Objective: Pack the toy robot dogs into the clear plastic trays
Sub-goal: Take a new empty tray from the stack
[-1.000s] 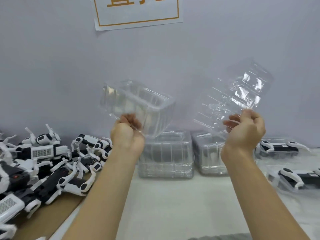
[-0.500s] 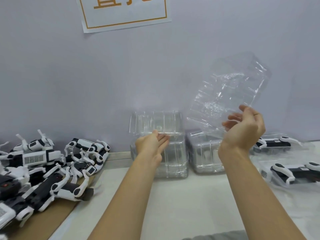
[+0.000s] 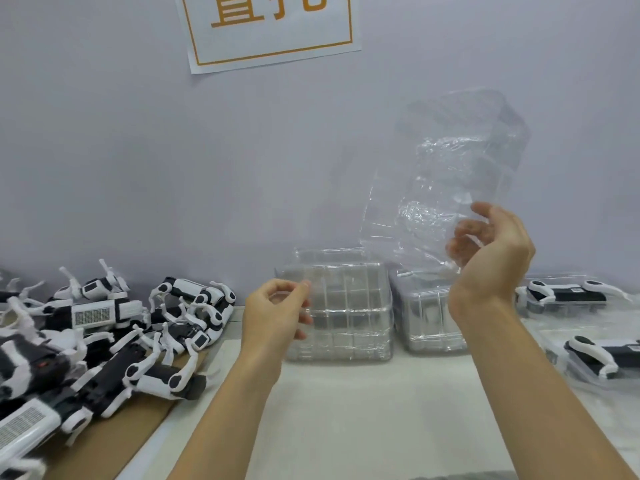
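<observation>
Above the tray stacks (image 3: pixel 341 306), the right hand (image 3: pixel 491 251) pinches one flimsy clear tray (image 3: pixel 446 181) by its edge, the left hand (image 3: pixel 277 313) loosely curled and empty, so the tray could buckle or slip.

white sign (image 3: pixel 270 26) with orange border on grey wall (image 3: pixel 138 150); brown cardboard (image 3: pixel 114 441) on white table (image 3: pixel 363 410).

Two hands (image 3: pixel 277 311), one raised tray (image 3: pixel 446 181), two tray stacks (image 3: pixel 346 323), two packed dogs (image 3: pixel 561 296).
</observation>
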Motion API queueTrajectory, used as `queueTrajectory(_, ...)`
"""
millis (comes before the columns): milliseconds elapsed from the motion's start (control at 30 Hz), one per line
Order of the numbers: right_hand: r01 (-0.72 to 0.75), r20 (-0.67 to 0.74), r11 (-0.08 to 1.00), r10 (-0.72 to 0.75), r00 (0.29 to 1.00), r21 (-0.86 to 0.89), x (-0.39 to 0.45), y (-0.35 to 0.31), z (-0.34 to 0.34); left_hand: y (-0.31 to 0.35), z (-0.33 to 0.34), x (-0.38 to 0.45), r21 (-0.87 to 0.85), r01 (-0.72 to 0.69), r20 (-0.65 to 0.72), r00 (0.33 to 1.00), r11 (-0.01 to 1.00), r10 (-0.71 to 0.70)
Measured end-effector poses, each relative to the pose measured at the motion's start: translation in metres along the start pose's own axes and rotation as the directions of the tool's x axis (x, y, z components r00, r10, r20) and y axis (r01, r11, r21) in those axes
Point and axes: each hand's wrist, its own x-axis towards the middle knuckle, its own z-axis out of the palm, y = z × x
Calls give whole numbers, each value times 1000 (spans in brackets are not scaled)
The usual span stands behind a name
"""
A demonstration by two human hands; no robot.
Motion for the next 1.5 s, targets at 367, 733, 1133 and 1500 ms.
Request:
queueTrajectory(367,-143,722,966,256,643,-215,-17,-16,18,72,-55,-7,-101,-279,-147,953,955,263)
queueTrajectory(733,513,772,604,600,212,-610,-43,-14,27,62,-77,-10,278,295,240,900,914,-364)
queueTrajectory(1133,525,778,615,254,574,-588,-32,-12,26,52,-88,-7,-87,-385,298,870,919,393)
queueTrajectory(1500,465,691,515,466,552,-720,-26,-7,20,53,-89,-8,-167,-244,372,882,955,290)
